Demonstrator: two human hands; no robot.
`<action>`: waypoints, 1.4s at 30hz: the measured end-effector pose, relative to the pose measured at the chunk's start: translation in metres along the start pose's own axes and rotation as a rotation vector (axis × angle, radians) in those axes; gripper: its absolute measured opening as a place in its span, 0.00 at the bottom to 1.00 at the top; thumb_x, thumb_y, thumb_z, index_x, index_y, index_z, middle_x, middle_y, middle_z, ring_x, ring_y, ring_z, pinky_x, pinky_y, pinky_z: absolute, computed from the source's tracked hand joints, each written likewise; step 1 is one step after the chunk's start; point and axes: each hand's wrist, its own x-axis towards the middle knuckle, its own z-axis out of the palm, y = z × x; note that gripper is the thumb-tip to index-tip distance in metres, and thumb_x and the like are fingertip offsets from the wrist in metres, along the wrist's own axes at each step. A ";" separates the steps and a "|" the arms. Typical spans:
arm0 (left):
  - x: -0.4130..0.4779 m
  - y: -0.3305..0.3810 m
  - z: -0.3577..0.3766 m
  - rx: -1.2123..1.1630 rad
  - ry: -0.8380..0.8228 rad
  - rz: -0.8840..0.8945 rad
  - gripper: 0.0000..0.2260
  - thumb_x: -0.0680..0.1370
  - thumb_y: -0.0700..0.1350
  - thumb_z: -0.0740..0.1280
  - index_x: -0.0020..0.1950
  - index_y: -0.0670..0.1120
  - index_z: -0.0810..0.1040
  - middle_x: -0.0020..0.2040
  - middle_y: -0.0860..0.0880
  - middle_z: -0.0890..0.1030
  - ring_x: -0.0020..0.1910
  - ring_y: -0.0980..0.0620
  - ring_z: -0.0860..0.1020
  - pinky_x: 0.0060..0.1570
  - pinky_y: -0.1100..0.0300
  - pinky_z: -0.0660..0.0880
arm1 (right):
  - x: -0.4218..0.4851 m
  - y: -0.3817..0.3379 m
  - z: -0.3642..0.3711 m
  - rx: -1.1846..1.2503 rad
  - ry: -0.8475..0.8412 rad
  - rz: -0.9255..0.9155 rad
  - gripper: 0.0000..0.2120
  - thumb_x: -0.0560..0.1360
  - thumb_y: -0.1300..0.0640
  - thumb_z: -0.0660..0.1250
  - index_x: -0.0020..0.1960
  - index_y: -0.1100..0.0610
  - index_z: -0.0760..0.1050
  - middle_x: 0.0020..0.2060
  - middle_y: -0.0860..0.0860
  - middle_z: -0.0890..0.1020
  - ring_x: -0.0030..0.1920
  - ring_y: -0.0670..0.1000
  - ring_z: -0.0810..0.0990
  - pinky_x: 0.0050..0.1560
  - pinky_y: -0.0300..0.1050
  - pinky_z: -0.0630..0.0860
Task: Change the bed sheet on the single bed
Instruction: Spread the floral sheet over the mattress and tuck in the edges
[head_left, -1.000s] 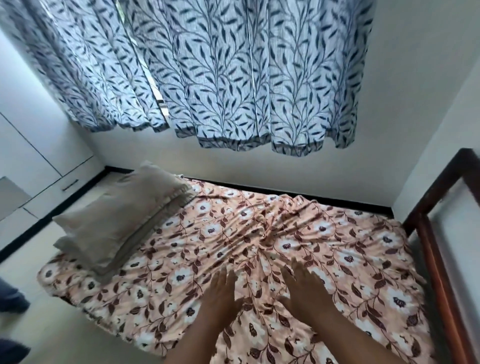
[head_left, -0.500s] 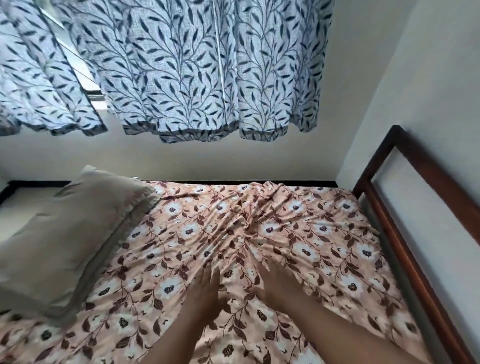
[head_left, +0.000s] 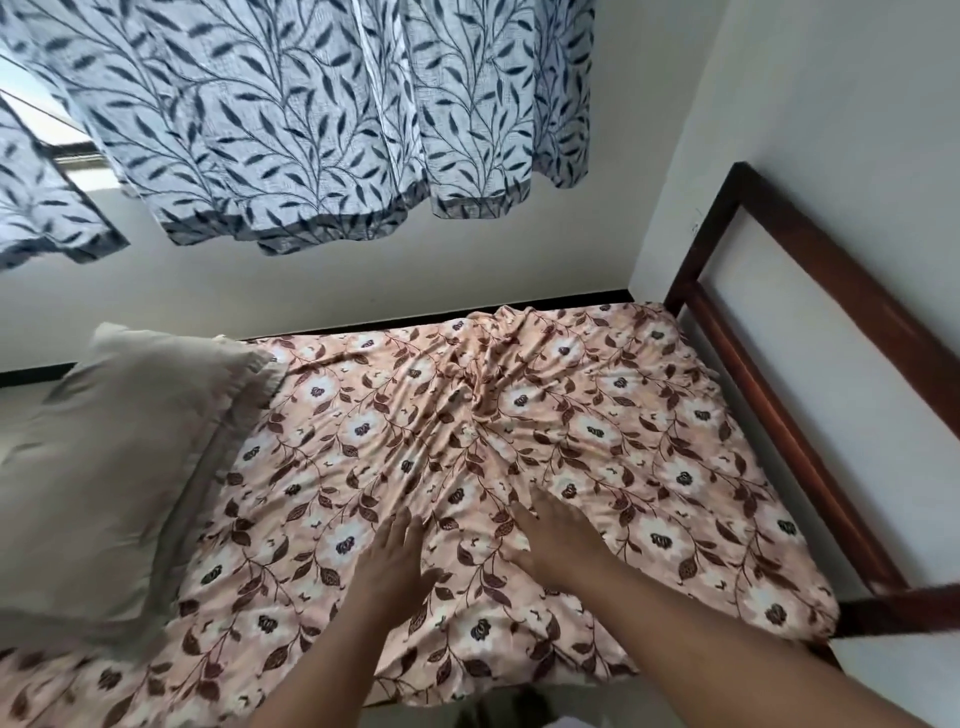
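Two hands, left hand (head_left: 393, 558) and right hand (head_left: 558, 540), are lying flat with straight fingers, gripping nothing, on the floral sheet (head_left: 597, 441) covering the bed, its creases running near to far; a pillow (head_left: 114, 462) is lying left.

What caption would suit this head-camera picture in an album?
Both hands, left hand and right hand, pressed flat on a wrinkled floral bed sheet, grey pillow alongside.

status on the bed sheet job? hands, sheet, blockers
Both hands flat on sheet: left hand, right hand. Floral sheet spread, wrinkled ridge mid-bed. Grey pillow lies on its left part.
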 end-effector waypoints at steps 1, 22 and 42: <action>-0.003 0.000 -0.002 0.007 -0.001 0.000 0.40 0.81 0.63 0.56 0.81 0.47 0.37 0.81 0.45 0.37 0.80 0.45 0.38 0.80 0.46 0.46 | 0.001 0.003 0.001 -0.004 -0.003 0.000 0.38 0.81 0.33 0.53 0.83 0.51 0.47 0.82 0.58 0.44 0.82 0.60 0.45 0.79 0.59 0.48; -0.036 -0.168 -0.031 0.070 0.048 -0.058 0.37 0.83 0.62 0.53 0.81 0.44 0.39 0.81 0.43 0.38 0.81 0.44 0.39 0.73 0.56 0.36 | 0.048 -0.172 -0.002 0.037 0.073 -0.036 0.38 0.81 0.35 0.56 0.83 0.50 0.46 0.82 0.58 0.44 0.82 0.59 0.44 0.79 0.57 0.47; -0.079 -0.454 -0.038 -0.276 0.044 -0.299 0.37 0.82 0.63 0.55 0.82 0.43 0.45 0.82 0.42 0.47 0.81 0.42 0.47 0.79 0.48 0.49 | 0.115 -0.466 0.008 0.178 -0.013 -0.146 0.38 0.81 0.34 0.55 0.83 0.50 0.47 0.82 0.56 0.46 0.82 0.57 0.46 0.80 0.55 0.51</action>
